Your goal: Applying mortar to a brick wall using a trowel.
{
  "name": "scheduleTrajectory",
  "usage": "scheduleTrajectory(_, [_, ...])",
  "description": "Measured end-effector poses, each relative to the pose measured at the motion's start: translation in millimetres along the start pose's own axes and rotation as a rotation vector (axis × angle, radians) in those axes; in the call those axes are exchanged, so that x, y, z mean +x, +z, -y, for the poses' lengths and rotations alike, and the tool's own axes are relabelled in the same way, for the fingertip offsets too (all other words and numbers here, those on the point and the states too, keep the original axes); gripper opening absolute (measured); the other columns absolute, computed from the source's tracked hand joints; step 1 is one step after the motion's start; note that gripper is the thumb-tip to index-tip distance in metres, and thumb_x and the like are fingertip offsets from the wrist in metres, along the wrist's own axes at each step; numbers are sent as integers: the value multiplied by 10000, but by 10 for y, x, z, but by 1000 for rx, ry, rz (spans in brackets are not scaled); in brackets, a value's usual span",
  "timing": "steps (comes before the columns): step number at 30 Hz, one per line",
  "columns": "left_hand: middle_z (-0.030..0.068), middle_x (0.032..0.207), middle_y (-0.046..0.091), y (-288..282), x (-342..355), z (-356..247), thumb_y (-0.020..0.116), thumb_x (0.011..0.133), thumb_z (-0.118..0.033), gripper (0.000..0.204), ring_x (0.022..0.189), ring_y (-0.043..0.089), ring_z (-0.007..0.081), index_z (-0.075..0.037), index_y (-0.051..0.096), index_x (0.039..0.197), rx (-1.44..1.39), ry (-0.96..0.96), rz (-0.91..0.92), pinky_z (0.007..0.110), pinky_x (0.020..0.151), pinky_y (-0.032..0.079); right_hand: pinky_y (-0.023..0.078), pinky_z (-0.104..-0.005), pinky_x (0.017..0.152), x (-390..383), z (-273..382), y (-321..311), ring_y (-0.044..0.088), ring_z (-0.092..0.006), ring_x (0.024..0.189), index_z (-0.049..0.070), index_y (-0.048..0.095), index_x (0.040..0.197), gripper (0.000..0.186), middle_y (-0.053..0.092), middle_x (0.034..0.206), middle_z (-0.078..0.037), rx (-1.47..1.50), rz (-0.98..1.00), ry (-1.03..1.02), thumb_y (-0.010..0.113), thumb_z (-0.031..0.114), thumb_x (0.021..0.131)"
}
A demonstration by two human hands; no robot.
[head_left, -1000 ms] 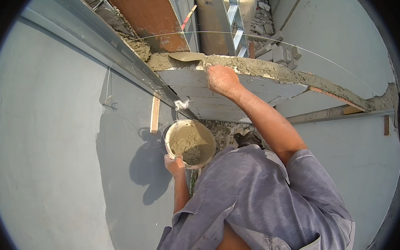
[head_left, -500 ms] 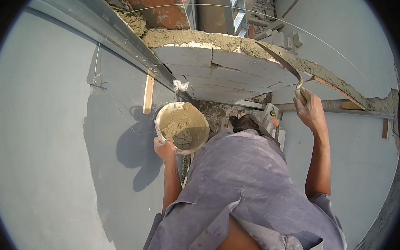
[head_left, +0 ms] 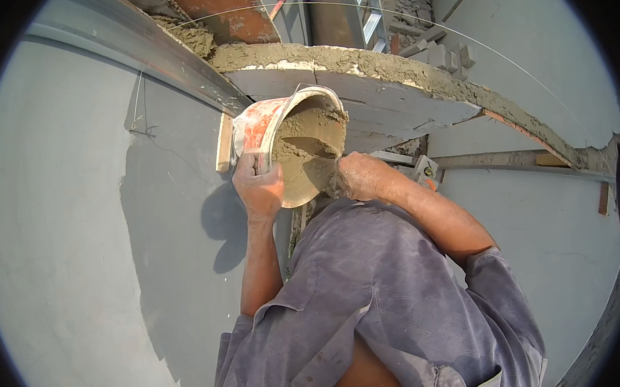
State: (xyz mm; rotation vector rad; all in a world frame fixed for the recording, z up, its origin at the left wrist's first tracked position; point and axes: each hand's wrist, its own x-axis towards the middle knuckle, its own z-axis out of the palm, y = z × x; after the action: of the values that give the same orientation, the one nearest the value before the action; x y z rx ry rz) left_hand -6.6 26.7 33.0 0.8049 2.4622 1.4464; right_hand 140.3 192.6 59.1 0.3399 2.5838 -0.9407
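My left hand is wrapped round the rim of a mortar-smeared bucket, white with red patches on its outside. The bucket is tilted, its mouth facing me and to the right. Grey-brown wet mortar lies inside it. At the bucket's right edge, my right hand is closed round a trowel, whose handle is hidden by the fingers. The trowel blade reaches into the bucket against the mortar. Just beyond stands a white block wall with a bed of mortar along its top.
A thin string stretches above the wall. A metal channel runs along the grey panel at left, with a wooden strip near the bucket. Behind the wall are a ladder and broken blocks. A spirit level is right of my body.
The bucket has been raised and tipped toward the right by my left hand. My right hand has brought the trowel from above the wall down and left into the bucket.
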Motion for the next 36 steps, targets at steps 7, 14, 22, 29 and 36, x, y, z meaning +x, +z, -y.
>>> scheduleTrajectory(7, [-33,714,527,-6,103,-402,570,713,49,96,594,429,28,-11,558,787,-244,-8,-218,186,545,366,554,-434,647,-60,-99,-76,673,-364,737,-61,636,721,117,631,673,-252,-184,-429,92,605,52,717])
scheduleTrajectory(14, [-42,679,527,-67,-1,-283,603,716,39,97,571,442,24,-13,573,792,-118,64,-229,189,529,375,552,-435,656,-303,28,-515,673,-368,718,-50,637,733,126,645,695,-230,-206,-142,8,612,74,737])
scheduleTrajectory(22, [2,672,561,-202,-166,-586,605,686,37,115,585,471,52,-30,589,777,-99,145,-137,245,532,416,469,-336,480,-258,-401,-605,570,-208,478,-55,636,789,289,603,594,-115,470,151,24,591,209,898])
scheduleTrajectory(29, [22,837,615,-63,-110,-268,555,714,84,222,688,554,77,28,578,928,-484,-198,-310,226,638,452,393,-247,309,-462,-786,-472,499,-105,373,-18,660,890,260,596,602,-65,1159,228,165,643,242,900])
scheduleTrajectory(36, [39,838,610,137,-165,93,530,695,89,244,712,557,87,31,577,927,-501,-356,-386,217,677,450,377,-231,320,-532,-833,-290,510,-102,402,-61,651,1023,367,609,630,-88,1443,386,224,675,275,879])
